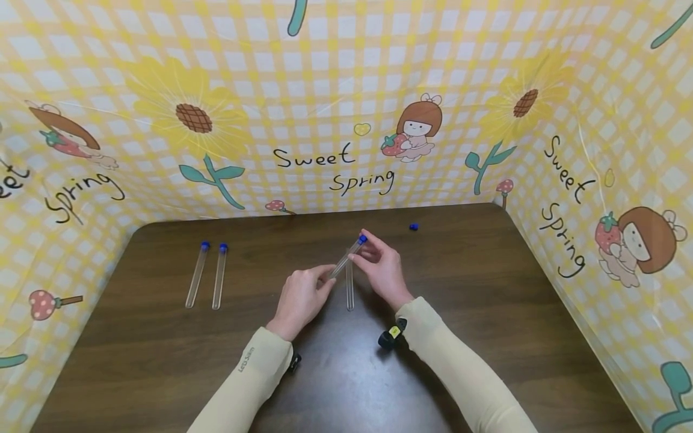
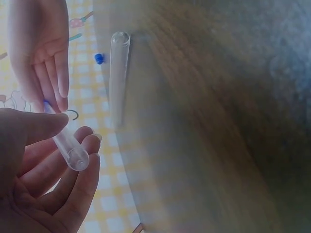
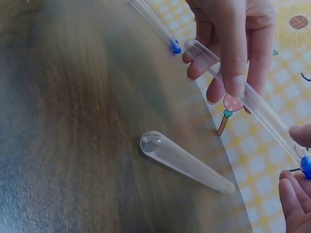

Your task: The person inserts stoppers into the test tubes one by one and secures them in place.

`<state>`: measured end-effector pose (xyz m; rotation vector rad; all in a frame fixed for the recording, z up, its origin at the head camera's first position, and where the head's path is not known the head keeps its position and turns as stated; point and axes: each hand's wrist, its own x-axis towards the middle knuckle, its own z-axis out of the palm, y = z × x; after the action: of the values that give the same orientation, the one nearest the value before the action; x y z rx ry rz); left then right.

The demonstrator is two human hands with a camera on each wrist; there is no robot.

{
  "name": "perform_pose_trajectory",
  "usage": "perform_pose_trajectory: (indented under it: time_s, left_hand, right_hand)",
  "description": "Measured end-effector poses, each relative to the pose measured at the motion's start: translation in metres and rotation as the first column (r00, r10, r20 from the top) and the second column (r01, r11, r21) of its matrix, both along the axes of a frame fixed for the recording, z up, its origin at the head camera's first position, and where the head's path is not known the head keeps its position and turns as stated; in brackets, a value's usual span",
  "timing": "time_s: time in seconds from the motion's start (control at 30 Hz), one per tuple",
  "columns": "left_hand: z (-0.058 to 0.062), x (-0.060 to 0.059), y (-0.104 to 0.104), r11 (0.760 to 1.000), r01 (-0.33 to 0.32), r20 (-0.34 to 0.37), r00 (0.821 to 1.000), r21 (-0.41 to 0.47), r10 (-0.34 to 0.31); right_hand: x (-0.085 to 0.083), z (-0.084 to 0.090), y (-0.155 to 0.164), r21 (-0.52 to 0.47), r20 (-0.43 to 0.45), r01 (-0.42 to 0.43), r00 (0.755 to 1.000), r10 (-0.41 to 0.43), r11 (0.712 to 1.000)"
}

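Note:
Between my two hands slants a clear test tube (image 1: 343,262) with a blue cap (image 1: 362,239) on its upper end. My left hand (image 1: 299,299) pinches the tube near its rounded bottom, thumb against fingers. Up at the capped end, my right hand (image 1: 387,270) pinches the blue cap between thumb and fingers, as the right wrist view shows of the cap (image 3: 305,165). Below them a second test tube (image 1: 350,293), without a cap, lies on the table. In the left wrist view this uncapped tube (image 2: 118,77) lies beside the hands.
Two test tubes with blue caps, a left one (image 1: 197,279) and a right one (image 1: 219,279), lie side by side on the left of the dark wooden table (image 1: 135,361). A loose blue cap (image 1: 414,227) sits near the back edge. Patterned yellow cloth (image 1: 314,90) encloses the back and sides.

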<state>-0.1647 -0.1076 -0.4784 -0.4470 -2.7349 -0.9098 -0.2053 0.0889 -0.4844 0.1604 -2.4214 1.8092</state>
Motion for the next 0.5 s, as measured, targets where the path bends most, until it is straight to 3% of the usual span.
perform_pose_trajectory:
  time_s: [0.3, 0.5]
  left_hand:
    - [0.0007, 0.0009, 0.0044, 1.000, -0.003, 0.002, 1.000, 0.013, 0.003]
    - [0.0008, 0.0006, 0.0062, 1.000, -0.008, 0.015, 1.000, 0.016, 0.008]
  right_hand:
    - [-0.0016, 0.0021, -0.0050, -0.177, 0.020, -0.060, 0.998, 0.065, 0.982]
    - [-0.0015, 0.0020, -0.0070, -0.211, 0.033, -0.059, 0.997, 0.067, 0.976]
